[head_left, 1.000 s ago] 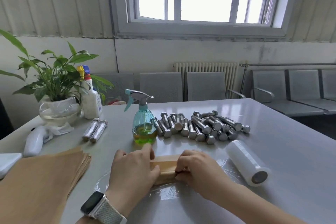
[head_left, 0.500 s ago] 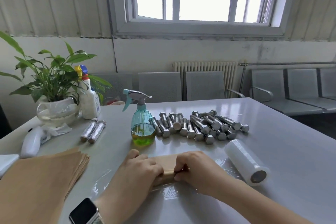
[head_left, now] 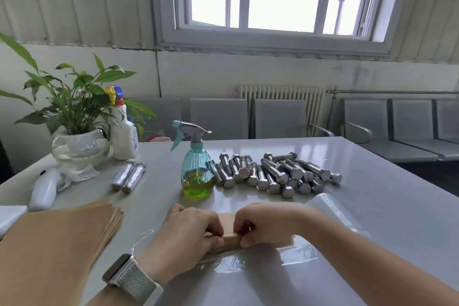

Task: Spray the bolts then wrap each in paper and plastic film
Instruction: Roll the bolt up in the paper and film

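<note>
Rolling one paper-wrapped bolt (head_left: 232,240) just in front of the spray bottle (head_left: 198,171), left hand (head_left: 188,233) and right hand (head_left: 268,225) both pinch it on plastic film (head_left: 248,259). Two wrapped bolts (head_left: 128,176) lie finished left of the bottle; the bare bolts (head_left: 275,172) piled to its right remain.

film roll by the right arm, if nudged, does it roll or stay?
The film roll is a cylinder lying on its side on a glossy table, so it probably rolls easily. Its loose film trails under the hands, which may drag it.
</note>
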